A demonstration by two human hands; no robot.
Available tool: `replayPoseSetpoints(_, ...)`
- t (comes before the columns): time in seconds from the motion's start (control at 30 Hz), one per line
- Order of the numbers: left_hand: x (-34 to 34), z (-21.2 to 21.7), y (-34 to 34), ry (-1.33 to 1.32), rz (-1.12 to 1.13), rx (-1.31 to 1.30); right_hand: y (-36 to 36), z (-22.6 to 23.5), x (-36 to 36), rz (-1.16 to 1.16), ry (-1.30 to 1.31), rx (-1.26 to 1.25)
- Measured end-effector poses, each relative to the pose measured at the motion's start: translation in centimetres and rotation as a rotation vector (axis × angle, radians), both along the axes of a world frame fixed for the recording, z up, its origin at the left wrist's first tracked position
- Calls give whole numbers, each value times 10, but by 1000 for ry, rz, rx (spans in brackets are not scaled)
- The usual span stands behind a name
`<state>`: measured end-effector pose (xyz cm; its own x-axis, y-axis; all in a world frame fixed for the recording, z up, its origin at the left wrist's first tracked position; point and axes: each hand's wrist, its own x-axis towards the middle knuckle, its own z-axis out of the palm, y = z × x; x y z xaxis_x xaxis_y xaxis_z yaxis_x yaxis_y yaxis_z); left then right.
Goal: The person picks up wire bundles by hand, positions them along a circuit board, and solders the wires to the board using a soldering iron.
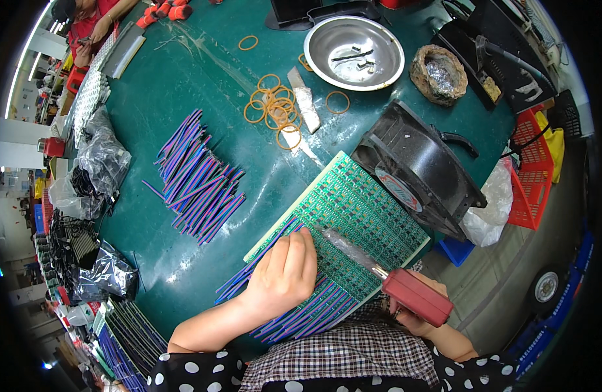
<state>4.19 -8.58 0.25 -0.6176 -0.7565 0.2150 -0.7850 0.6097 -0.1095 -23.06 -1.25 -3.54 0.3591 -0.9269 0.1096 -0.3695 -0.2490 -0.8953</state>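
Observation:
A green circuit board panel with rows of small parts lies slanted in front of me. My left hand rests over its left part, fingertips pinched on a thin coloured wire at the board. More blue, purple and dark wires fan out from the panel's lower left edge, under and beside that hand. My right hand is closed round the red handle of a soldering iron. Its wrapped grey barrel points up and left, with the tip close to my left fingertips.
A loose pile of cut wires lies left of the panel. Beyond are rubber bands, a metal bowl with small bits, and a rough round pot. A black fan stands against the panel's far right. Another person sits far left.

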Motion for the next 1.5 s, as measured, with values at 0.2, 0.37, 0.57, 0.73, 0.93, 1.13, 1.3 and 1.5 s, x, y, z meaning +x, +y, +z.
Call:
replayPoseSetpoints(0.2, 0, -1, 0, 45, 15, 12, -9, 6, 7, 22, 92, -117)
replayPoseSetpoints(0.37, 0, -3, 1, 27, 6, -26, -6, 3, 5, 22, 98, -137)
replayPoseSetpoints(0.57, 1, -4, 0, 3, -16, -45, -1, 3, 3, 3, -8, 140)
replayPoseSetpoints(0.73, -2, -1, 1, -66, -34, -48, -2, 5, 6, -43, -58, 36)
replayPoseSetpoints(0.93, -1, -1, 0, -58, -29, -53, -8, 10, 5, -2, 89, -138)
replayPoseSetpoints(1.13, -1, -2, 0, -47, -32, -58, -4, 8, 9, -36, -16, -13)
replayPoseSetpoints(1.3, -2, -2, 0, -43, -31, -54, 3, -1, 2, -67, -77, 10)
replayPoseSetpoints(1.5, -1, -1, 1, -52, -26, -60, 12, 1, 0, -105, -171, 139)
